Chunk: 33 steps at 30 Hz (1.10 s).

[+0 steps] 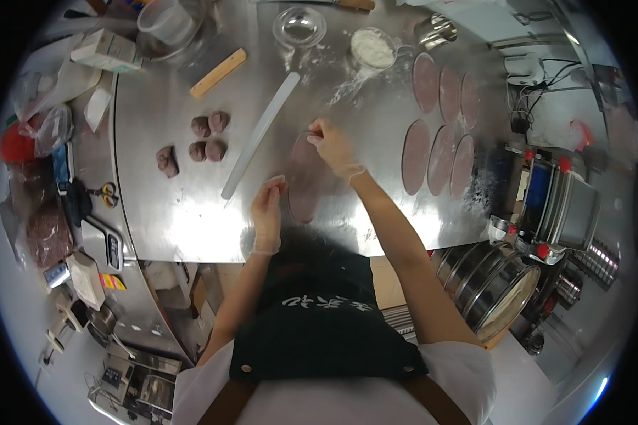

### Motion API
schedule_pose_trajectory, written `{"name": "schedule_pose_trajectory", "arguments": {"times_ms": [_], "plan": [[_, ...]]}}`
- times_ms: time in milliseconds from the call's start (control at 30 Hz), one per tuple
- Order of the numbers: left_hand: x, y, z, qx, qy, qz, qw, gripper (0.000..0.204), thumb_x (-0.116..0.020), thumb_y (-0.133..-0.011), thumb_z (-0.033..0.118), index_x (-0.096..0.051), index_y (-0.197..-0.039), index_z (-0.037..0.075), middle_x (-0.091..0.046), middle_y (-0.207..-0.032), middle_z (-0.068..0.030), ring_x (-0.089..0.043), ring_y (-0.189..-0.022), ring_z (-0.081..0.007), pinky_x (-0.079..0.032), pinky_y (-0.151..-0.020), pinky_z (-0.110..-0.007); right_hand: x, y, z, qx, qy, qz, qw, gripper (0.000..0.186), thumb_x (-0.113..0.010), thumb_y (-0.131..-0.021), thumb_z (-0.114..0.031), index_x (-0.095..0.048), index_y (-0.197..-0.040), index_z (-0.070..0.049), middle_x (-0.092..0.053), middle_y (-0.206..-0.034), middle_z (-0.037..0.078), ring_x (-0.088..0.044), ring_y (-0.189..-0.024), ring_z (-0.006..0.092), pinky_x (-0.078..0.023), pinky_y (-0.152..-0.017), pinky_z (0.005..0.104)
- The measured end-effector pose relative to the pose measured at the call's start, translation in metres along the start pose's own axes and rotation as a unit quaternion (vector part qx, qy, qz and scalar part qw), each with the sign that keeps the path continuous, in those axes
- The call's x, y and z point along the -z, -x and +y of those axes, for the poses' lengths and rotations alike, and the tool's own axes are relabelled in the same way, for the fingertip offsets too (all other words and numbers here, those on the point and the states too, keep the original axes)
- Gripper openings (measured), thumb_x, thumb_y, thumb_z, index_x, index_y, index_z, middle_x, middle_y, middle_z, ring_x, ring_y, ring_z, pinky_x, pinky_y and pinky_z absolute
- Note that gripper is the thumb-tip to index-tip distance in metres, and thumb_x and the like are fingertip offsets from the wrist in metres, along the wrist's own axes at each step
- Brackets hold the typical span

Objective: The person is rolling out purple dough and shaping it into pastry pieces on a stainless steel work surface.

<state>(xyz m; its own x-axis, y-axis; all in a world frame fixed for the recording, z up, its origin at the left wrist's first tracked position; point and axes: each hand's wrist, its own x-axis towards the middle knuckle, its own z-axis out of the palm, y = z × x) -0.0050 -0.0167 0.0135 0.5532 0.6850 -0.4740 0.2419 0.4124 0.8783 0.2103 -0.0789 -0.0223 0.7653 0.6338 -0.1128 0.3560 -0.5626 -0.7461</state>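
Steel bench (pixel 170 230): spread in front of you, its near edge running along your apron (pixel 312 333).
Pale rod (pixel 262 134): slanting across the bench, left of your hands, one end toward the far edge and the other toward the near edge.
Dough sheet (pixel 305 180): a long mauve oval lying flat before you, nearest the near edge's middle.
Rolled ovals (pixel 415 157): six, in two rows of three toward the right edge.
Right hand (pixel 335 147): fingers bent, fingertips together at your sheet's far end; cannot tell whether they grip it.
Left hand (pixel 266 205): fingers curled just beside the sheet's left side; cannot tell whether you hold anything.
Wooden strip (pixel 218 74): toward the far left corner.
Clear bowl (pixel 299 28): near the far edge.
Flour bowl (pixel 373 49): right of it, white powder spilled beside.
Dough lumps (pixel 216 149): four clustered toward the left edge, another piece nearer that edge.
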Motion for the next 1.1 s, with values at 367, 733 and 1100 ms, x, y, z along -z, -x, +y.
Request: {"name": "schedule_pose_trajectory", "arguments": {"times_ms": [367,733,1100], "plan": [[0.014,0.02,-0.019,0.429,0.273,-0.149,0.848,0.055,-0.046,-0.105,0.043,-0.057,-0.133,-0.003,-0.066,-0.124,-0.0181,-0.063,-0.117,-0.0303,-0.053,-0.098,-0.043,0.047,0.094,-0.053,0.205,0.067,-0.121,0.969,0.014,-0.066,-0.083,-0.013,-0.064,-0.097,-0.01,-0.07,-0.086,0.007,-0.069,-0.08,0.0293,-0.053,-0.069,0.0439],[-0.074,-0.02,-0.007,0.375,0.206,-0.259,0.866,0.048,-0.061,-0.1,0.027,-0.053,-0.137,-0.001,-0.063,-0.129,-0.014,-0.062,-0.117,-0.0256,-0.052,-0.1,-0.04,0.158,0.206,-0.061,0.168,0.02,-0.14,0.976,0.05,-0.06,-0.08,0.0,-0.064,-0.129,-0.01,-0.072,-0.11,0.008,-0.071,-0.098,0.0263,-0.056,-0.081,0.0367],[-0.345,-0.252,0.126,-0.258,-0.354,-0.3,0.847,0.041,-0.065,-0.087,0.015,-0.063,-0.128,0.009,-0.068,-0.122,-0.0173,-0.064,-0.113,-0.0321,-0.05,-0.096,-0.038,0.176,-0.005,0.063,0.171,0.14,0.226,0.949,0.042,-0.062,-0.077,0.002,-0.07,-0.118,-0.006,-0.073,-0.114,0.012,-0.07,-0.108,0.0284,-0.055,-0.09,0.0387]]}}
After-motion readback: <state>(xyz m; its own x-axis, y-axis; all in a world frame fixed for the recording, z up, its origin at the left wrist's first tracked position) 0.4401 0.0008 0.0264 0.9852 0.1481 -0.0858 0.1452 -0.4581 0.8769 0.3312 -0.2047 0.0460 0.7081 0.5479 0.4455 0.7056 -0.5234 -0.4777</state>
